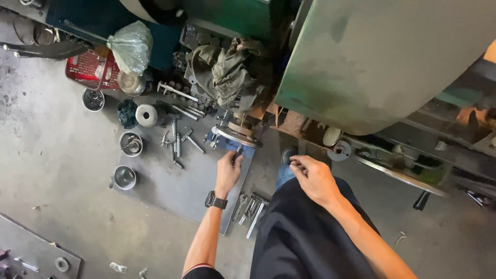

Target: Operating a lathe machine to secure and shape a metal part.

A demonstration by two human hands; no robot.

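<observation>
From the head camera I see my left hand [228,171] reaching down to the far right corner of the grey metal sheet [170,188] on the floor, fingers curled and pinching a small metal piece [238,151] just under the round flanged part [238,135] that stands at that corner. A black watch [215,200] sits on that wrist. My right hand [314,179] hangs above my knee, off the sheet's right edge, fingers bent in and pressed together; I cannot tell whether anything is between them. Loose bolts and pins [178,142] lie along the sheet's far edge, two small metal bowls [127,160] sit by its left edge, and a few wrenches [250,206] lie against its right edge near my leg.
</observation>
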